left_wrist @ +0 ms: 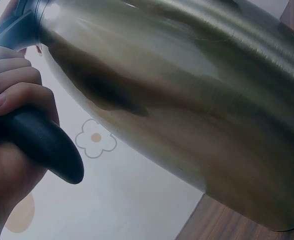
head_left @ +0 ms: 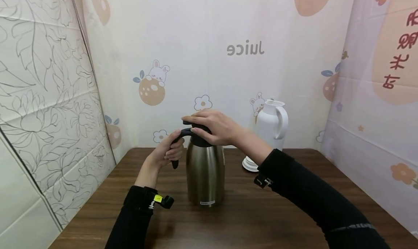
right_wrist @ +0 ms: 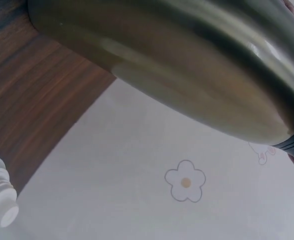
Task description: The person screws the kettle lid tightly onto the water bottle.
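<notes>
A tall brushed-metal thermos jug (head_left: pixel 206 176) with a black collar and black handle stands upright on the wooden table. My left hand (head_left: pixel 163 151) grips the handle, fingers wrapped round it; the left wrist view shows the free lower end of the handle (left_wrist: pixel 47 140) poking out below the fist. Over the top of the jug lies my right hand (head_left: pixel 215 125), holding the black lid (head_left: pixel 197 126) with its fingers across the top and its thumb along the near side by the handle. Much of the lid is hidden under this hand. The right wrist view shows mainly the metal body (right_wrist: pixel 187 65).
Behind my right forearm stands a white jug (head_left: pixel 269 123) with its handle to the right and an uncovered mouth. A white ridged stopper (head_left: pixel 250 164) lies on the table (head_left: pixel 156 231) in front of it. Printed cloth walls (head_left: pixel 202 60) enclose the back and sides.
</notes>
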### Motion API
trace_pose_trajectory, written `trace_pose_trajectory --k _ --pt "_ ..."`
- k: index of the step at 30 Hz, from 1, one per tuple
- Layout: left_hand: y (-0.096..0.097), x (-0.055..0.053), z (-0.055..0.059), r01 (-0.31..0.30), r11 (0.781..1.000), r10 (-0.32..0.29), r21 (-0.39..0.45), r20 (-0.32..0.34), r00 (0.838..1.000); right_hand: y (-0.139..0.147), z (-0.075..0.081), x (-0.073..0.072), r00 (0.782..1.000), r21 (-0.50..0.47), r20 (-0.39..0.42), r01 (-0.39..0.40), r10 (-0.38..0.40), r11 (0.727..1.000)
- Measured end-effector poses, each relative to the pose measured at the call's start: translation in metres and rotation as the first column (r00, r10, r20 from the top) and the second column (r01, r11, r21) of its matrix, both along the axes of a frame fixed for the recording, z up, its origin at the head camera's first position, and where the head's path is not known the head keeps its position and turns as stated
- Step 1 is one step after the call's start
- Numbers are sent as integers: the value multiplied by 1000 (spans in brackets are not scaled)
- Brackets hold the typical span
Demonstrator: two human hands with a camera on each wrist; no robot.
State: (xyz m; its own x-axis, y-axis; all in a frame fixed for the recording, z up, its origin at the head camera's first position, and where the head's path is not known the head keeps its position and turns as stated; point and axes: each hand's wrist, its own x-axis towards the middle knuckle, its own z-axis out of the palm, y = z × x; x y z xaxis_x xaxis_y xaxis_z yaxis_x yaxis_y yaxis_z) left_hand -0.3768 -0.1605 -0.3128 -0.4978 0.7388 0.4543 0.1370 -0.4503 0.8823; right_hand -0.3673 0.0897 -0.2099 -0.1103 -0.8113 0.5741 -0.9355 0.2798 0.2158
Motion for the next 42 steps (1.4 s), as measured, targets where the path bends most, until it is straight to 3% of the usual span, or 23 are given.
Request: trace_pose_trajectory --k 8,14,21,25,31,34,38,42 --pt "-2 1 1 -19 1000 19 -5 -4 1000 -5 -3 1 1000 -47 -13 22 -23 999" --pt "-2 1 1 -26 1000 26 -14 -14 1000 -12 -5 11 981 -36 20 191 -190 981" --pt "-2 2 0 -25 1000 25 -17 -24 999 -24 -7 27 911 -22 55 410 -408 912" --pt "-2 2 0 -24 1000 23 -20 -25 999 -32 -8 35 866 -35 28 501 -500 865" --pt "-1 2 0 -42 999 41 -26 -25 999 -42 -7 45 775 -21 32 631 -631 775" --pt "0 2 1 -47 998 47 -31 -28 999 -42 -5 46 752 4 71 657 -655 754" --pt "0 2 1 -42 999 41 -29 -33 999 -38 -2 46 760 34 180 630 -625 776" --pt "0 1 1 -35 999 34 -26 -37 999 -30 1 44 796 50 260 555 -547 830"
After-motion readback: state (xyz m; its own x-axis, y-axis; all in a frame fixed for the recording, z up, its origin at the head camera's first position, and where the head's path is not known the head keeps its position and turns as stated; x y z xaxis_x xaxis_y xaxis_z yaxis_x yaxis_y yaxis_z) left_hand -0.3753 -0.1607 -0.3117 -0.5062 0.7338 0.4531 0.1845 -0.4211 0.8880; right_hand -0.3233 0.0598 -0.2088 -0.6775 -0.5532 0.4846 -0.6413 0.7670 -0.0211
